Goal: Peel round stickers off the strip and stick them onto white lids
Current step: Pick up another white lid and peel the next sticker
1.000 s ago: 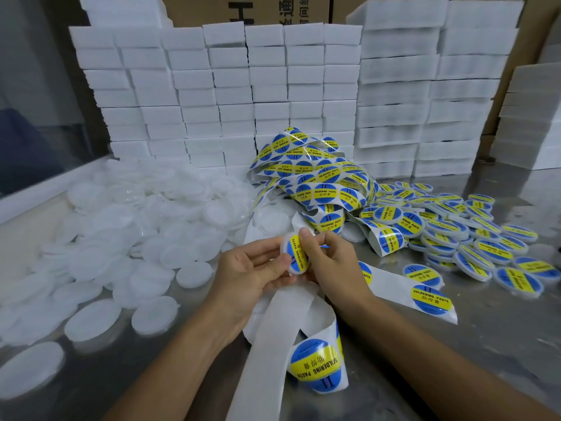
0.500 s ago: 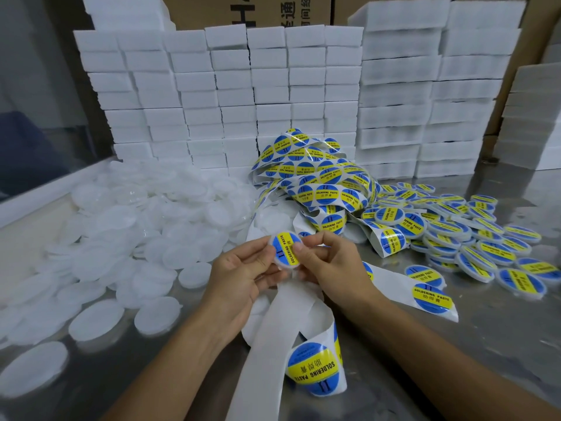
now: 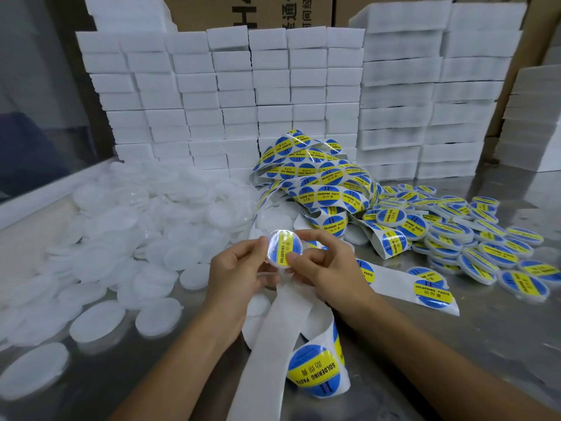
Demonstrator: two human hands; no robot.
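Note:
A white lid with a blue and yellow round sticker (image 3: 285,249) on its face is held up between both hands, face toward me. My left hand (image 3: 239,271) pinches its left rim. My right hand (image 3: 328,265) holds its right side, thumb pressing on the sticker. The sticker strip (image 3: 315,177) lies tangled behind the hands, and its white backing (image 3: 282,323) runs toward me with one sticker (image 3: 315,370) near the front. A heap of bare white lids (image 3: 145,226) covers the left. Several stickered lids (image 3: 473,238) are piled at the right.
Stacks of white boxes (image 3: 273,95) wall off the back of the metal table (image 3: 485,329), with cardboard cartons behind them. More white stacks (image 3: 534,123) stand at the far right. A pale raised edge (image 3: 45,192) runs along the left side.
The lid has turned from edge-on to face me and risen a little. My right thumb has come onto the sticker's face.

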